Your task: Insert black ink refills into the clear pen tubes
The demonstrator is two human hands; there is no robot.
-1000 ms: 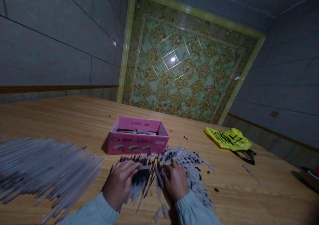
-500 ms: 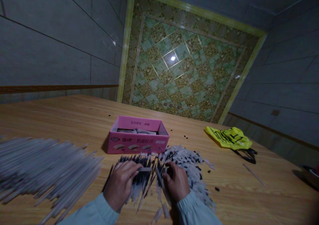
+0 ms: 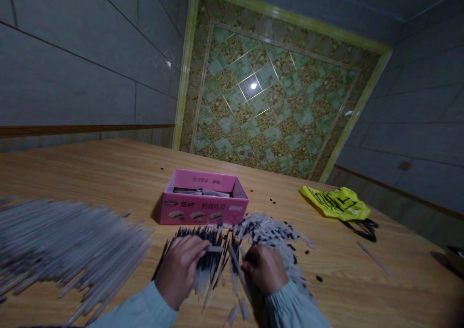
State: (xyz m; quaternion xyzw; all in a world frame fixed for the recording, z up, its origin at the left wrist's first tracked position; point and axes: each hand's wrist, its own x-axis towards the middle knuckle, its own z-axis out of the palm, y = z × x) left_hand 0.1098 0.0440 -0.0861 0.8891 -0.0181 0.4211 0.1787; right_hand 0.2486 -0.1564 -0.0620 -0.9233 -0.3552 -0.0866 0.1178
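Note:
My left hand (image 3: 181,268) is closed, with a short pale stick (image 3: 214,249) pinched between thumb and fingers. It rests over a heap of dark-tipped sticks (image 3: 205,270) in front of the pink box (image 3: 205,211). My right hand (image 3: 266,269) has its fingers curled together beside a long pale stick (image 3: 239,272); whatever its fingertips hold, if anything, is too small to make out. Just beyond and to the right of that hand spreads a pile of small translucent and black pieces (image 3: 270,229). Pale pieces lie inside the box.
A wide pile of long translucent sticks (image 3: 72,241) covers the left of the wooden table (image 3: 119,166). At the right are a yellow bag (image 3: 335,203) with black straps and a single stick (image 3: 373,259). A dark-rimmed bowl (image 3: 457,256) is at the right edge.
My right hand has shifted slightly right and down, and its fingers have drawn in. My left hand keeps its pinch. The whole view has shifted a little.

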